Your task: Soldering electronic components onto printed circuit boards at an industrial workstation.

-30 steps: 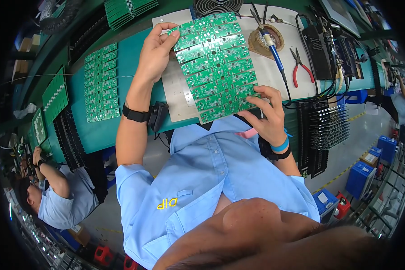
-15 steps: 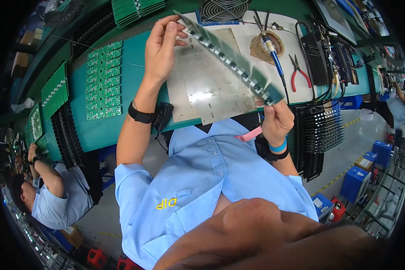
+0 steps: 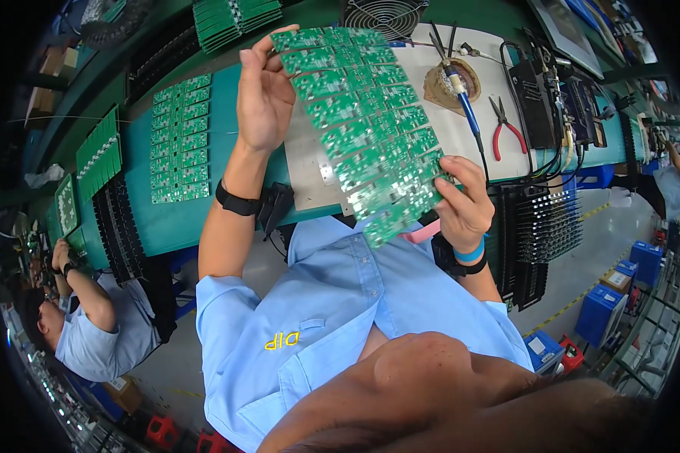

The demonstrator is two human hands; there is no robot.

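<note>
A green circuit board panel [image 3: 366, 121], made of several joined boards dotted with small parts, is held up tilted between both hands. My left hand [image 3: 266, 102] grips its far left corner, with some fingers hidden behind it. At the panel's near right edge, my right hand [image 3: 463, 198] pinches it between thumb and fingers. Below the panel lies a scuffed metal plate [image 3: 310, 170] on the bench, partly covered from view. A second green panel [image 3: 180, 140] lies flat on the green mat to the left.
A soldering iron [image 3: 465, 102] rests in its holder, beside red-handled pliers [image 3: 509, 132]. A fan [image 3: 383, 16] stands at the back. Racks of boards [image 3: 540, 226] flank the bench on the right. At far left a co-worker [image 3: 98, 325] handles a board.
The panel has turned from nearly edge-on to showing its broad, part-covered face. Its near end has swung toward me; my right hand has shifted slightly along with it.
</note>
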